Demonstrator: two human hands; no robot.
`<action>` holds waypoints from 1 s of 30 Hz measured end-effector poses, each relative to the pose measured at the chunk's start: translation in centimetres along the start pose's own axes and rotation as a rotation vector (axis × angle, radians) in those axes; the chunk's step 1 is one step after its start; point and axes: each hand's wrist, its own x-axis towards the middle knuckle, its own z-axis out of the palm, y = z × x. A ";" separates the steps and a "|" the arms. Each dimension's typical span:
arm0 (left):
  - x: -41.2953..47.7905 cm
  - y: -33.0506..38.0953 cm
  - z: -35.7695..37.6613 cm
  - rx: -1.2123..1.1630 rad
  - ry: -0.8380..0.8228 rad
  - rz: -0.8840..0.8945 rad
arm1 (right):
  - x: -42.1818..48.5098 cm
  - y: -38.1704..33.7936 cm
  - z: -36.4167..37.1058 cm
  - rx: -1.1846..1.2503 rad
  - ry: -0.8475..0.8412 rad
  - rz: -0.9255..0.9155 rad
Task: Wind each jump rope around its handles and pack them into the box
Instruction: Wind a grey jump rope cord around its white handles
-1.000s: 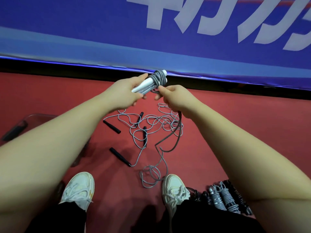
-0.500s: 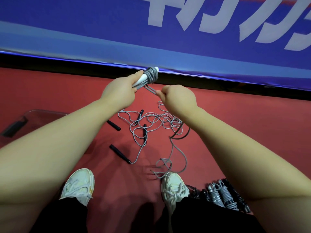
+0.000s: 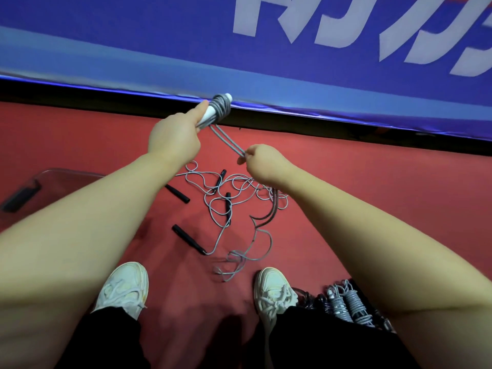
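Left fingers (image 3: pixel 200 110) round white handles (image 3: pixel 209 116), right fingers (image 3: pixel 247 155) tight on rope (image 3: pixel 229 141); black item (image 3: pixel 21 195) in clear box (image 3: pixel 69 171).

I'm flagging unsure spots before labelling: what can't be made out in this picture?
Head view:
- Clear box: left forearm covers most; contents unseen.
- Wound ropes at lower right: right arm and trouser leg hide some; count unclear.
- White handles: left hand wraps their lower ends.
- Banner lettering: cut off by the top edge.
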 end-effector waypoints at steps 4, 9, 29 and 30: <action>-0.6 0.5 0.5 0.129 -0.004 0.156 | -1.0 -1.1 -2.5 -0.017 0.104 -0.108; -1.4 1.3 1.0 0.184 -0.087 0.422 | -1.7 0.0 -5.8 -0.015 0.101 -0.098; -4.1 5.3 -2.5 -0.400 -0.570 0.708 | -2.7 9.1 -6.2 0.413 -0.291 -0.189; -4.2 5.6 -2.9 -0.492 -0.574 0.661 | -2.8 9.3 -5.6 0.442 -0.281 -0.173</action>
